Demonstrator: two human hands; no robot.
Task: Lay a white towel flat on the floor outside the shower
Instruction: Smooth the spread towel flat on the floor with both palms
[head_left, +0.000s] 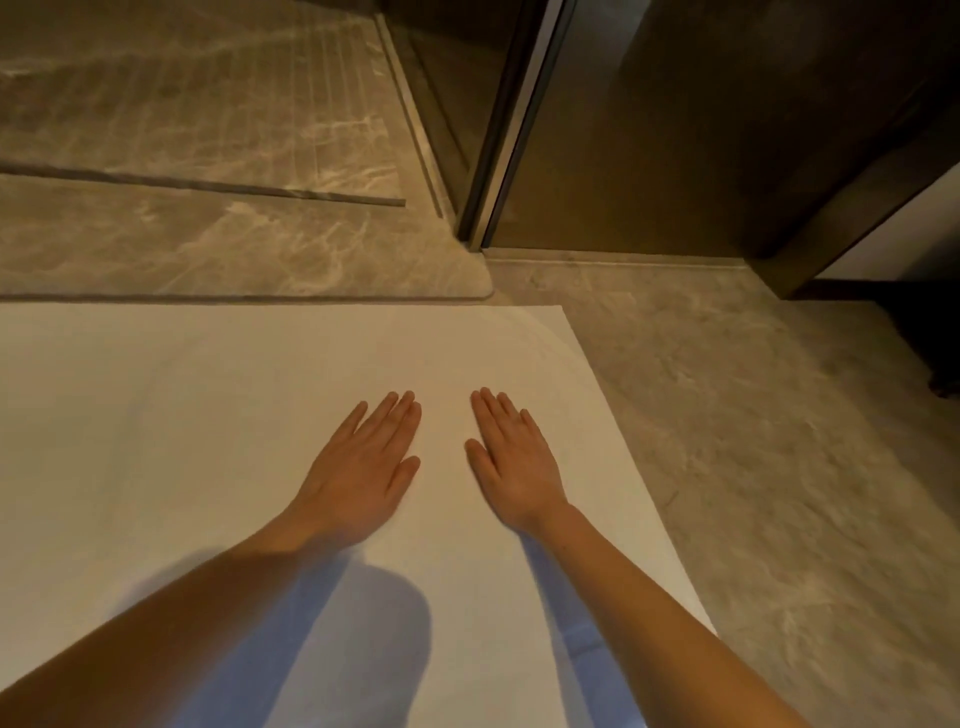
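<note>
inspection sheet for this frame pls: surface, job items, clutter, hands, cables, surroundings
Surface: marbled stone floor, bare to the right of the towel.
Job's things: white towel spread flat, far edge along the raised shower threshold.
Clutter: nothing seen.
Grippers: left hand and right hand open, palms down on the towel, side by side, no grip.
Cables: nothing seen.
Surroundings: metal door frame, dark panel.

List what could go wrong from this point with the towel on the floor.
1. Both palms, left hand and right hand, press flat near the middle of the white towel; sliding them outward could drag it across the smooth marble floor and skew it.
2. Its far edge lies close along the raised shower threshold; a forward push might bunch it there.
</note>
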